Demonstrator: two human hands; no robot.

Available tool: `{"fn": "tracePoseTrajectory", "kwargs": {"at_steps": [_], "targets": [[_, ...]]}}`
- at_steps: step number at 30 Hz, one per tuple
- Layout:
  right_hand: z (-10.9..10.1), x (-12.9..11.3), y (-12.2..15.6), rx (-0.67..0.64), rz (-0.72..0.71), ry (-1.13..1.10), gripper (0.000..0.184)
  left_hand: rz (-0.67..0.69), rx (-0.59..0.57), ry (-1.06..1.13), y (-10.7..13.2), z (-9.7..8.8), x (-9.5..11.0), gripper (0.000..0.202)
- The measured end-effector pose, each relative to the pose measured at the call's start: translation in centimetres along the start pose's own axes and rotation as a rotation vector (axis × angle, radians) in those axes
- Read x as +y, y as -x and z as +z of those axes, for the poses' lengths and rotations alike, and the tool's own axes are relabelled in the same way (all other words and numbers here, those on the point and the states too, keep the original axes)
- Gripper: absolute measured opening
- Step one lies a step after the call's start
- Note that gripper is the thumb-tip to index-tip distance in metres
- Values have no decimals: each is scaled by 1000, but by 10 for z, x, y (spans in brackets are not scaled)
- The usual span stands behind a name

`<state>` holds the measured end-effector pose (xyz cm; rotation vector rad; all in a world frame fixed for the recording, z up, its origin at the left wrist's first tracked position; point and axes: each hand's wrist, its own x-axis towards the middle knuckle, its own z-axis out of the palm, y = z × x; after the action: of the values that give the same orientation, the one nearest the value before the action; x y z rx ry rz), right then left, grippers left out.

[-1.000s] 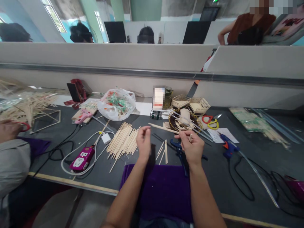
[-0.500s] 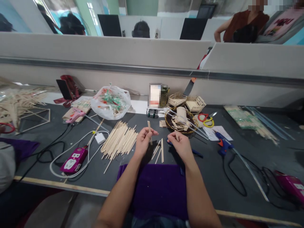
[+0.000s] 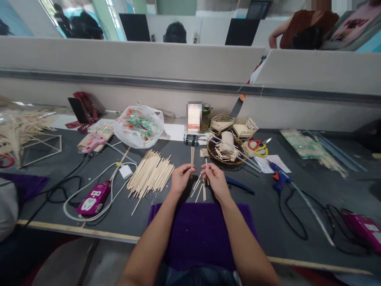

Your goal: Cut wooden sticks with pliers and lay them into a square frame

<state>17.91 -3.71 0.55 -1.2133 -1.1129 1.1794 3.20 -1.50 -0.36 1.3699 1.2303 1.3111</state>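
Note:
Pinched upright in my left hand are thin wooden sticks, seemingly two side by side. My right hand, close beside it, is closed on a wooden stick that points up from the fingertips. Below and between the hands, several loose sticks lie on the dark table. A large pile of wooden sticks spreads out left of my left hand. Right of my right hand lies a dark blue tool, partly hidden. A purple cloth lies under my forearms.
Behind my hands is a round basket holding stick pieces and a roll. Scissors and a blue glue gun lie right. Left are a magenta power strip, a pink glue gun and a plastic bag. A person's sleeve shows far left.
My hands have come closer together. The sticks in my left hand have shifted right and stand more upright. My right hand has moved left, and its stick now shows clearly.

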Motion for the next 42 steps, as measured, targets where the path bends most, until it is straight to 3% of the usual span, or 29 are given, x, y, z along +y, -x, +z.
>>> {"fn": "tracePoseTrajectory", "kwargs": {"at_steps": [4,8,14,17,20,24,28,31,38,42], "targets": [[3,2,-2,21,13,-179,18,-27,-37,-7,0,1,-5,14],[5,1,-3,54,-35,-153,17,-39,-31,61,2,2,-5,16],[11,14,-7,1,-107,-34,15,12,11,53,0,-2,-6,14],[13,25,-10,-64,-101,130,10,-30,-11,29,-2,-3,-9,16],[13,29,-10,-50,-109,341,10,-85,-25,30,-3,-3,-11,17],[13,26,-8,-16,-90,407,15,-102,-9,44,-3,-2,-11,16],[10,20,-7,-20,25,247,22,-164,-2,132,-3,-2,-9,21],[4,15,-4,-93,102,181,26,-205,-36,204,-1,-2,-5,24],[-2,2,5,-213,-100,547,21,-301,-145,324,3,1,3,32],[-15,-7,6,-233,-41,556,23,-344,-123,378,2,-3,5,38]]}}
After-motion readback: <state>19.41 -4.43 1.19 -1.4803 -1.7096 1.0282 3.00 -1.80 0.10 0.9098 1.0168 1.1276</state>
